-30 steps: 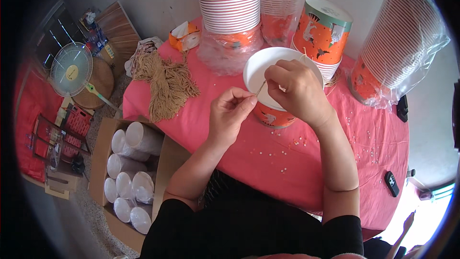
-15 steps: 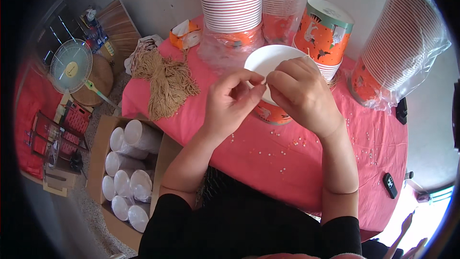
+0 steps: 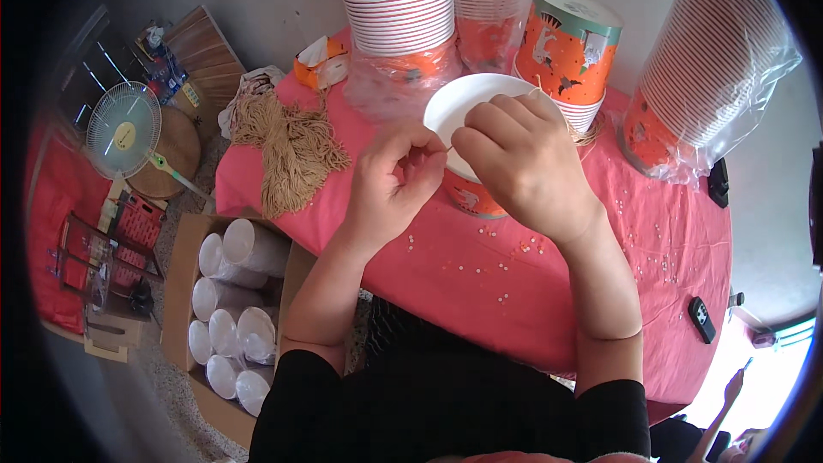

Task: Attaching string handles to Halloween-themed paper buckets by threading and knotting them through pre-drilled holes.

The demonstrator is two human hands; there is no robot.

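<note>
An orange paper bucket [image 3: 474, 197] with a white inside stands on the table in front of me, its mouth upward. Above its near rim, my left hand [image 3: 396, 173] pinches a thin brown cord [image 3: 448, 148] between thumb and forefinger. Beside it, my right hand [image 3: 525, 163] is closed with its knuckles up, its fingertips meeting the cord; much of what it grips is hidden under the fingers. A pale cord end pokes up at the bucket's far right rim. Just behind stands an upside-down orange bucket [image 3: 566, 51] with a green band, on stacked white rims.
A bundle of tan cords [image 3: 291, 150] lies at the table's left, near an orange tissue pack [image 3: 321, 62]. Tall bucket stacks [image 3: 394, 0] and a plastic-wrapped stack [image 3: 707, 69] stand behind. White dots and a black remote [image 3: 701, 320] lie rightward. A carton [image 3: 190, 291] holds wrapped white cups.
Both hands have shifted slightly left over the bucket, still close together at the fingertips. The whole view has moved a little too.
</note>
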